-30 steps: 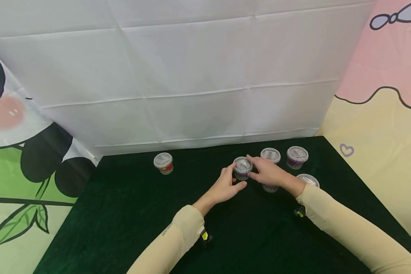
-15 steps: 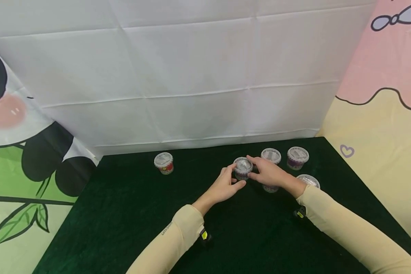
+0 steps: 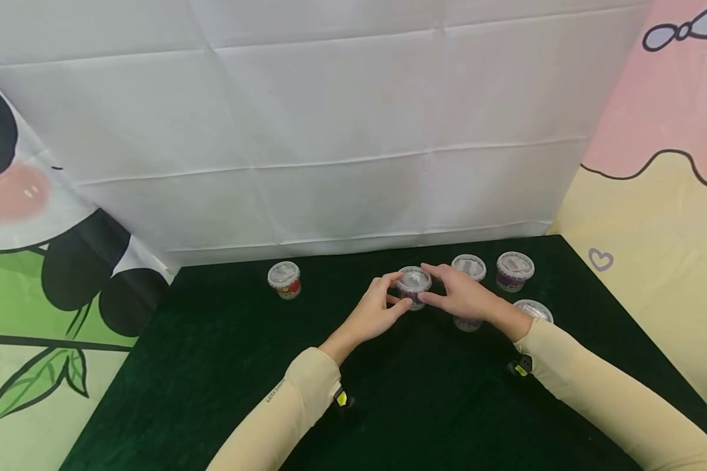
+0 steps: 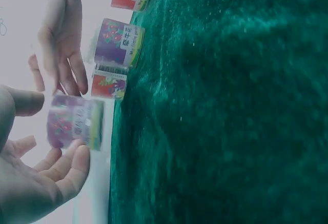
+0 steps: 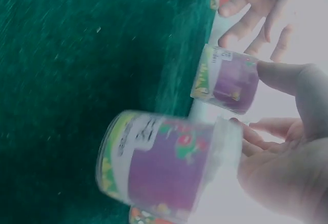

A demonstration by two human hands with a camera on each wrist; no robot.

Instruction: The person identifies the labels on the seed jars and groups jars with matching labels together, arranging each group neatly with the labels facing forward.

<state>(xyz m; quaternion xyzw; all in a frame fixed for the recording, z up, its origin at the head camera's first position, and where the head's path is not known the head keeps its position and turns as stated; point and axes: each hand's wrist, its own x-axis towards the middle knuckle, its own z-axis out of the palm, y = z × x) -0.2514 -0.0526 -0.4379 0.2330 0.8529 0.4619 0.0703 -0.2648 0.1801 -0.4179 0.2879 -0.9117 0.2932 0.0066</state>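
A small lidded plastic tub with a purple flower label is between my two hands; in the left wrist view its base appears raised off the green cloth. My right hand grips it from the right, thumb at the front and forefinger at the back. My left hand holds the opposite side, its thumb low at the front and fingers by the rim. The same tub shows upright between both hands in the left wrist view. Another purple-labelled tub looms close beneath my right hand in the right wrist view.
A red-labelled tub stands alone at the far left. Around my right hand are a tub behind it, a partly hidden tub, a purple tub and one tub by the sleeve. Dark green cloth covers the table.
Over the last half second the held tub has shifted slightly left, with my right hand. My left hand has closed in around its side. The other tubs stay in place.
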